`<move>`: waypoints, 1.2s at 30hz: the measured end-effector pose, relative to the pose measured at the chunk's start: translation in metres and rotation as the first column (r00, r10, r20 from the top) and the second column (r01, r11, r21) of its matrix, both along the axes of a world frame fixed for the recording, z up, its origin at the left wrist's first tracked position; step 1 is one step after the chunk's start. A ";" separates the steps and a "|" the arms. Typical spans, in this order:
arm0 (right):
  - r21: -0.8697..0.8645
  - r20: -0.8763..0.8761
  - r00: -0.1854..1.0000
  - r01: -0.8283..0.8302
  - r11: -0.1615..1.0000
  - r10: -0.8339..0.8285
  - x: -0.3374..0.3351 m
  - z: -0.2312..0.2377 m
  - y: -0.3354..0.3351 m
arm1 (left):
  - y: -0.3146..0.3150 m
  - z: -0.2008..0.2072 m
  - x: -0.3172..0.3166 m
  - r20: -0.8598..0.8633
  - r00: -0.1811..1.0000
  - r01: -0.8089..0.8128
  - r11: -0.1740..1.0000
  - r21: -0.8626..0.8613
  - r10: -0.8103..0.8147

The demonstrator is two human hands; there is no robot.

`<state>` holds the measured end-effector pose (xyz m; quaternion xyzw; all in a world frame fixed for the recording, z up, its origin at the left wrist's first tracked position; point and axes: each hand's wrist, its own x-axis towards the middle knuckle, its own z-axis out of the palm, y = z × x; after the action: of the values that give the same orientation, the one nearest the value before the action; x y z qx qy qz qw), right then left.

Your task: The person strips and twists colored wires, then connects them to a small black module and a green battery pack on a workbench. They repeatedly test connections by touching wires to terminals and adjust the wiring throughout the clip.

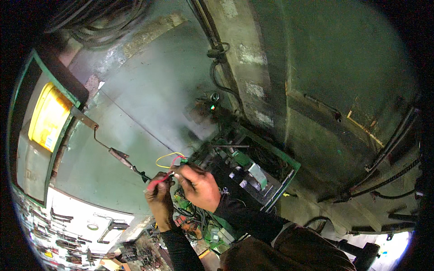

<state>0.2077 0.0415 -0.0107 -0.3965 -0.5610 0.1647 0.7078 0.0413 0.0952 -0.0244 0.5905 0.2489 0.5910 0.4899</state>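
My left hand point(160, 201) is closed in a pinch on a red wire point(157, 182), which shows between thumb and fingers. Right beside it, my right hand point(201, 189) also has its fingertips pressed together, meeting the red wire close to the left fingers. Just above the fingertips, a thin yellow wire point(163, 156) loops out to a small green connector point(184, 161). Exactly how the right fingers grip the wire is too small to tell. A slim, pale-handled tool point(121, 156) hangs slantwise from a hooked metal bracket point(85, 119), its dark lower end close to my left hand.
Right of my hands stands an open green metal case point(291, 163) with electrical parts inside. Cables and a green circuit board point(216, 235) lie below. A yellow bucket point(49, 116) sits at the left. Many hand tools point(68, 244) lie at lower left, and coiled cables point(97, 20) hang at upper left.
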 end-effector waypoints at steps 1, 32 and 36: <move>0.004 0.031 1.000 -0.007 1.000 0.007 0.000 -0.002 0.003 | 0.002 0.001 0.003 0.014 0.999 -0.034 0.997 -0.075 0.035; -0.113 -0.033 0.999 0.017 0.993 -0.021 0.004 -0.024 0.046 | 0.035 0.018 0.064 0.174 0.827 -0.495 0.840 -0.224 0.534; -0.133 -0.045 0.999 0.024 0.991 -0.030 0.004 -0.021 0.045 | 0.034 0.015 0.066 0.139 0.810 -0.559 0.822 -0.111 0.570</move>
<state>0.2118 0.0868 -0.0322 -0.4460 -0.5265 0.2011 0.6952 0.1073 0.1296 -0.0099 0.4223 0.3902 0.7486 0.3303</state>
